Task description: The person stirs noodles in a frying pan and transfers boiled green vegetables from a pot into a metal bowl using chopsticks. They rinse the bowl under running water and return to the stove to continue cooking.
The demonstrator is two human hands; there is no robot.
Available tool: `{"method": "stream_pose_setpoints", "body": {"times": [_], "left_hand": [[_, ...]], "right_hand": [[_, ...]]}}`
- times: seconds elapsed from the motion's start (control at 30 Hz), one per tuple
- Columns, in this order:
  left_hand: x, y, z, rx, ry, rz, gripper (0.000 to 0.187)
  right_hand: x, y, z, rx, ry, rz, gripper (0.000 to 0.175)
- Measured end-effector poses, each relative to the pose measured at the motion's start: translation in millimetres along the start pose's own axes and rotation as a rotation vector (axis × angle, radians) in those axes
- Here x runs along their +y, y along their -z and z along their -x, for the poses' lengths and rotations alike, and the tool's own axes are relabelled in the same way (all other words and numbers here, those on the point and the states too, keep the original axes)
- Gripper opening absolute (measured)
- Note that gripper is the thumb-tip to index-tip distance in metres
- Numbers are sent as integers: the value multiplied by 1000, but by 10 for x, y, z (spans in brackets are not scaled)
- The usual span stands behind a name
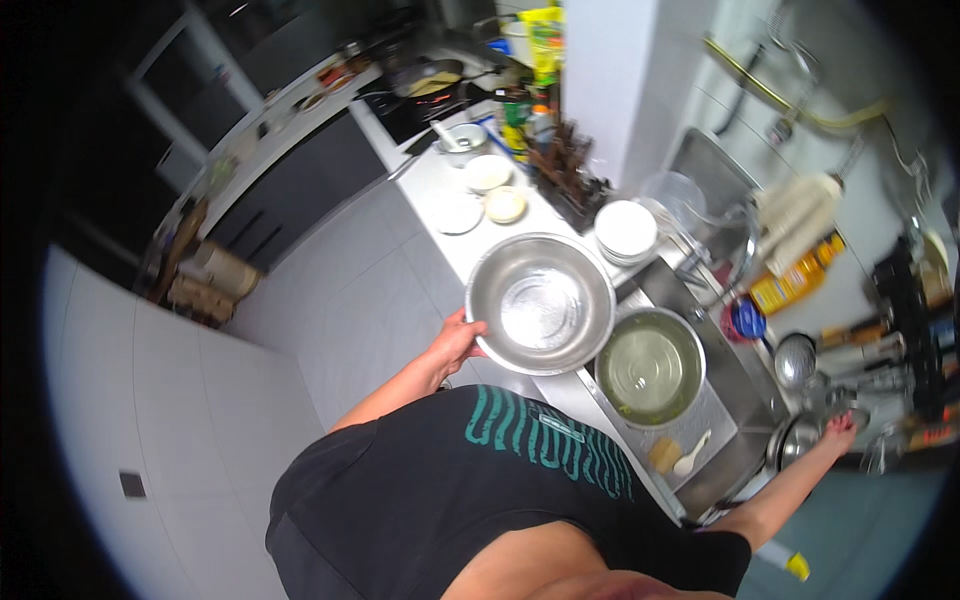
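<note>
My left hand (454, 341) grips the rim of a wide stainless steel basin (540, 304), tilted so its bare, wet-looking inside faces me. The basin hangs over the counter edge. To its right a second steel basin (649, 367), filled with greenish water and a few green bits, stands in the sink (720, 416). My right hand (840, 433) is stretched far right, past the sink, beside stacked steel pots (799, 442). Its fingers are bent near a small shiny metal thing; whether they hold it is too small to tell.
A white spoon (691, 454) and a brownish sponge (664, 454) lie in the sink. A stack of white bowls (625, 231) stands by the faucet (694, 262). Small bowls (489, 174) and a white plate (457, 213) sit on the counter. Beyond, a pan (435, 79) stands on the cooktop.
</note>
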State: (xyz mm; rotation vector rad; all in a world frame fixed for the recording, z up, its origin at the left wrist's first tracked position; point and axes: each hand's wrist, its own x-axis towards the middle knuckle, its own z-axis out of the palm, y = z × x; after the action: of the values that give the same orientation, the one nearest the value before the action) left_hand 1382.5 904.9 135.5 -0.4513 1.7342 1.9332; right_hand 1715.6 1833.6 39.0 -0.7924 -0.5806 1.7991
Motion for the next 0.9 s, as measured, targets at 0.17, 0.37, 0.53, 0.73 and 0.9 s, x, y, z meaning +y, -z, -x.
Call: {"method": "stream_pose_setpoints", "body": {"times": [0.17, 0.37, 0.53, 0.73, 0.9], "left_hand": [[-47, 124, -63, 26, 3, 84, 43], [-38, 413, -47, 113, -36, 152, 45], [-22, 575, -28, 137, -40, 190, 44], [-36, 728, -232, 98, -8, 243, 43], [80, 1046, -95, 187, -38, 212, 43]], "right_hand": [[-51, -411, -174, -13, -47, -11, 72], [-513, -390, -199, 529, 178, 47, 53], [-814, -181, -292, 242, 72, -43, 78], [-588, -482, 190, 276, 349, -73, 28], [1577, -1426, 2246, 269, 496, 354, 22]]}}
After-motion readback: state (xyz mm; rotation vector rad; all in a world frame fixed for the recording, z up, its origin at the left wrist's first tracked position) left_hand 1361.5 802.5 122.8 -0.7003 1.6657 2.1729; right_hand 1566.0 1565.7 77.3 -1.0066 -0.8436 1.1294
